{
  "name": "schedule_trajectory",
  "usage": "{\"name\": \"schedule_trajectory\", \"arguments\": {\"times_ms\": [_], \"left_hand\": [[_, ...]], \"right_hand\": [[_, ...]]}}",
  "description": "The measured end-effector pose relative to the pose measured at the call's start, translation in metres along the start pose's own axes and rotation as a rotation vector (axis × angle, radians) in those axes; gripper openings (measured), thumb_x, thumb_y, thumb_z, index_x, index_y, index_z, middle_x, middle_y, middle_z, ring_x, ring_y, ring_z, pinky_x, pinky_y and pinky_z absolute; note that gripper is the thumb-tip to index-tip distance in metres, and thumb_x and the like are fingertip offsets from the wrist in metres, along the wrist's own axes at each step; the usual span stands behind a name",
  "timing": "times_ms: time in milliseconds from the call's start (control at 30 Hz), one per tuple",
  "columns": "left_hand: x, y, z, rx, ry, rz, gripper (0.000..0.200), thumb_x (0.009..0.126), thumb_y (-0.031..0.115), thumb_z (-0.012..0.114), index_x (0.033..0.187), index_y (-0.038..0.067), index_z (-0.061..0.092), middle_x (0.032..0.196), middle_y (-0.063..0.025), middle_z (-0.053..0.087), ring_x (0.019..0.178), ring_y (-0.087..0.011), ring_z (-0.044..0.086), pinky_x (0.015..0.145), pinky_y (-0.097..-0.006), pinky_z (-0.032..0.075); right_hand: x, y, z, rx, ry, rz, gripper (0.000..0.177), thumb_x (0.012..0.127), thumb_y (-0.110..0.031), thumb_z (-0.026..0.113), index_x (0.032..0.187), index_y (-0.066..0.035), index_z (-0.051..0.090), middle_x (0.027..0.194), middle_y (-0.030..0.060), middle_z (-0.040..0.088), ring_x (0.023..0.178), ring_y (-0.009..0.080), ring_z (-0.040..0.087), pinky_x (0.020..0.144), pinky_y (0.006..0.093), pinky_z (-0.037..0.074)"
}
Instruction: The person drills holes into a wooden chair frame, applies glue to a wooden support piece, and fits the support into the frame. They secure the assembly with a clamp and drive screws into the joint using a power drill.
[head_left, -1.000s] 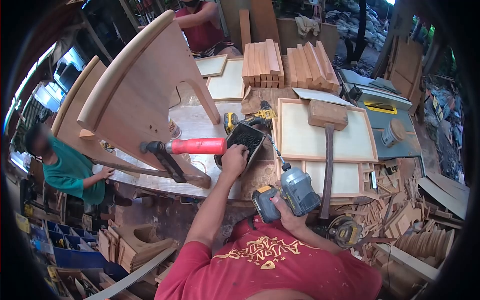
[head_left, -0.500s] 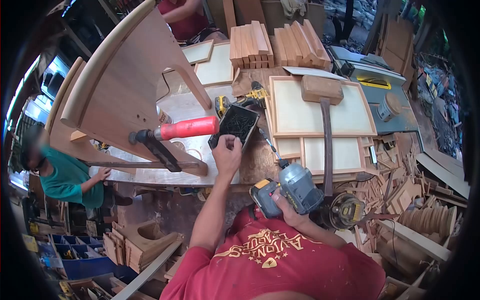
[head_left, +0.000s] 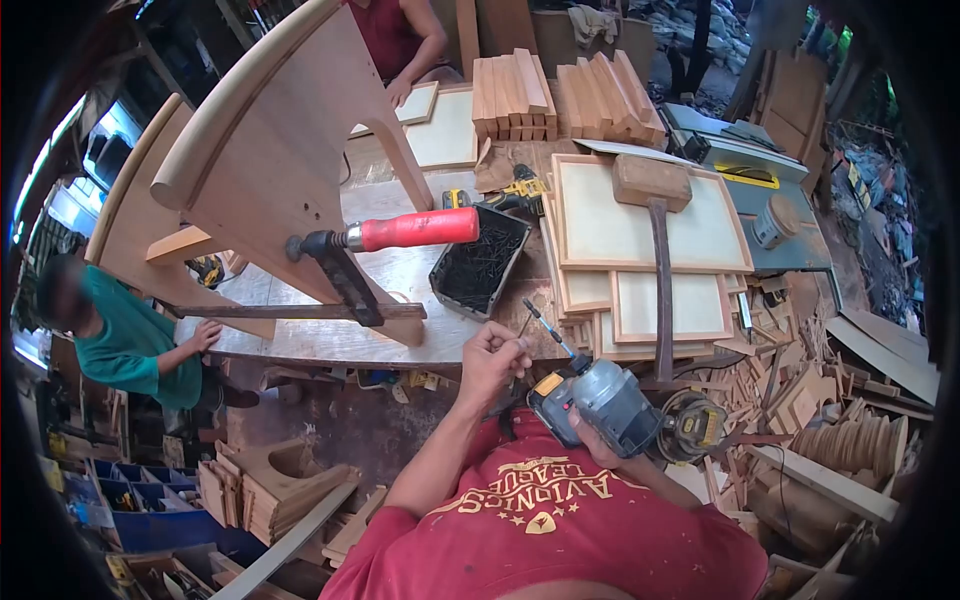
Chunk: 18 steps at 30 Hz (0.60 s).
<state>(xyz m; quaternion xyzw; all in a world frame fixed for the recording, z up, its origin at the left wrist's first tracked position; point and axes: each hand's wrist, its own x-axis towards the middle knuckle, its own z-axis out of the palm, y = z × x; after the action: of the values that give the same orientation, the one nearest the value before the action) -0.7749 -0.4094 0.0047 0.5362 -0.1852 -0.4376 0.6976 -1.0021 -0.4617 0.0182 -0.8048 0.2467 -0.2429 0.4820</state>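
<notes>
My left hand (head_left: 492, 362) is closed in a pinch on a thin dark screw (head_left: 524, 324). Just beyond it, on the table edge, sits a black box (head_left: 440, 290) filled with dark screws (head_left: 487, 258). My right hand (head_left: 592, 438) grips a grey and black cordless driver (head_left: 612, 400), its long bit (head_left: 545, 322) pointing up and away from me, close to the screw. To the left stands a wooden chair frame (head_left: 270, 130). A bar clamp with a red handle (head_left: 415, 230) is fastened on it.
A wooden mallet (head_left: 652, 185) lies on stacked framed panels (head_left: 650, 235). Behind are piled wood blocks (head_left: 512, 95) and a yellow-black drill (head_left: 522, 188). A person in a green shirt (head_left: 130, 340) stands left; another in red (head_left: 395, 40) is across the table. Scrap wood (head_left: 800, 390) fills the right.
My left hand has come out of the screw box, back toward me and near the driver's bit, with a screw in its fingers. The person in red now rests a hand on a panel.
</notes>
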Motion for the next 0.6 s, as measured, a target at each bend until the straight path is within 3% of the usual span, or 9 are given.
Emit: {"name": "schedule_trajectory", "arguments": {"times_ms": [100,200,267,367,467,500,567,600], "left_hand": [[-0.005,-0.002,-0.002,-0.065,-0.058,-0.015,0.009,0.088,0.003,0.067,0.085,0.002,0.058,0.077,-0.0094,0.069,0.061,-0.0105,0.064,0.049,-0.0223,0.05],[-0.014,0.005,0.002,-0.125,-0.086,-0.021,0.009,0.087,0.004,0.067,0.085,0.002,0.059,0.075,-0.009,0.068,0.059,-0.0111,0.062,0.049,-0.0237,0.049],[-0.018,0.009,0.003,-0.099,-0.11,-0.017,0.008,0.086,0.004,0.067,0.086,0.004,0.059,0.071,-0.0085,0.065,0.054,-0.0125,0.058,0.049,-0.0266,0.047],[-0.021,0.01,0.002,-0.148,-0.108,-0.06,0.013,0.089,0.006,0.065,0.099,0.002,0.061,0.072,-0.0078,0.065,0.054,-0.013,0.057,0.049,-0.0263,0.046],[-0.031,0.024,0.009,-0.166,-0.038,-0.194,0.028,0.091,0.009,0.061,0.118,0.001,0.057,0.081,-0.0092,0.068,0.057,-0.0144,0.06,0.051,-0.0262,0.049],[-0.03,0.017,0.0,-0.177,-0.151,-0.214,0.038,0.093,0.01,0.059,0.129,0.0,0.051,0.095,-0.0124,0.07,0.063,-0.0163,0.064,0.055,-0.0263,0.052],[-0.033,0.008,-0.008,-0.337,-0.188,-0.262,0.032,0.095,0.011,0.058,0.124,0.0,0.054,0.105,-0.0149,0.069,0.075,-0.0197,0.069,0.06,-0.0281,0.055],[-0.036,0.009,-0.01,-0.386,-0.221,-0.261,0.028,0.096,0.012,0.057,0.122,0.0,0.056,0.106,-0.0151,0.068,0.08,-0.021,0.07,0.062,-0.0291,0.055]], "right_hand": [[-0.001,0.001,0.002,-0.126,0.052,-0.201,0.025,0.081,-0.015,0.073,0.102,-0.004,0.065,0.088,0.008,0.069,0.081,0.023,0.068,0.074,0.0378,0.052],[-0.007,0.001,0.009,-0.114,0.098,-0.16,0.028,0.076,-0.012,0.076,0.101,-0.004,0.066,0.086,0.0066,0.07,0.077,0.022,0.068,0.071,0.036,0.054],[-0.003,-0.017,0.0,-0.202,0.093,-0.275,0.03,0.074,-0.011,0.077,0.101,-0.004,0.066,0.086,0.0066,0.07,0.077,0.0217,0.068,0.071,0.0344,0.054],[-0.004,-0.039,-0.002,-0.284,0.131,-0.333,0.03,0.073,-0.009,0.076,0.101,-0.004,0.065,0.086,0.0068,0.069,0.076,0.0212,0.068,0.07,0.0331,0.055],[-0.006,-0.044,0.003,-0.377,0.129,-0.251,0.032,0.073,-0.01,0.077,0.101,-0.004,0.064,0.085,0.0066,0.068,0.074,0.0202,0.068,0.069,0.0314,0.055],[-0.017,-0.037,0.007,-0.345,0.12,-0.144,0.032,0.073,-0.014,0.078,0.101,-0.005,0.064,0.086,0.0064,0.068,0.075,0.0208,0.068,0.069,0.0325,0.055],[-0.039,-0.024,0.014,-0.286,0.109,0.07,0.035,0.073,-0.023,0.08,0.1,-0.007,0.064,0.088,0.0062,0.068,0.075,0.0218,0.067,0.069,0.0347,0.054],[-0.039,-0.026,0.014,-0.231,0.14,0.078,0.037,0.072,-0.017,0.082,0.104,-0.007,0.065,0.087,0.0045,0.069,0.075,0.017,0.067,0.068,0.0307,0.054]]}}
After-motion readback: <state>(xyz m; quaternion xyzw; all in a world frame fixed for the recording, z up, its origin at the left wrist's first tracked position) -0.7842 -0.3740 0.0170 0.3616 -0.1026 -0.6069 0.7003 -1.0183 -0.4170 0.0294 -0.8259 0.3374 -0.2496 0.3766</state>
